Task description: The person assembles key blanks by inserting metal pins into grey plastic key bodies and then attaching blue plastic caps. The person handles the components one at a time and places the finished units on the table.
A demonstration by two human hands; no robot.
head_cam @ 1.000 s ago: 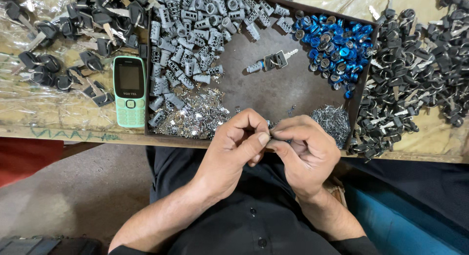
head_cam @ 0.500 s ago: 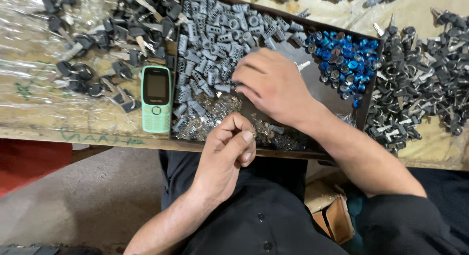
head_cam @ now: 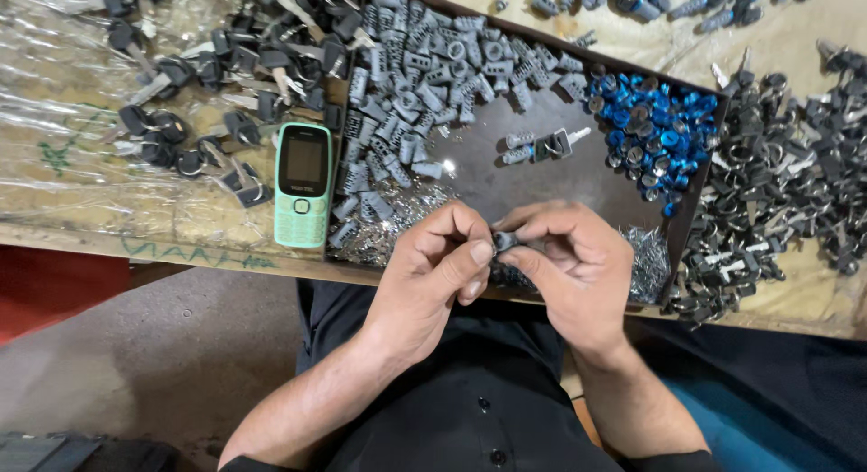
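My left hand [head_cam: 435, 264] and my right hand [head_cam: 567, 260] meet at the near edge of a dark tray [head_cam: 528, 178]. Between their fingertips they pinch one small grey metal lock part [head_cam: 503, 241]. The hands hide most of that part. Behind them in the tray lie a heap of grey lock cylinders [head_cam: 424, 84], a pile of blue caps [head_cam: 655, 129], small silver pieces [head_cam: 397, 221] and two loose assembled pieces [head_cam: 540, 145].
A green keypad phone [head_cam: 302, 183] lies left of the tray on plastic sheeting. Black-headed keys [head_cam: 226, 65] are spread at the left, and a big heap of dark keys [head_cam: 777, 183] at the right. The bench edge runs just in front of my lap.
My right hand reached out over the grey cylinders in the tray and has come back to my left hand. Both hands now hold the small part together.
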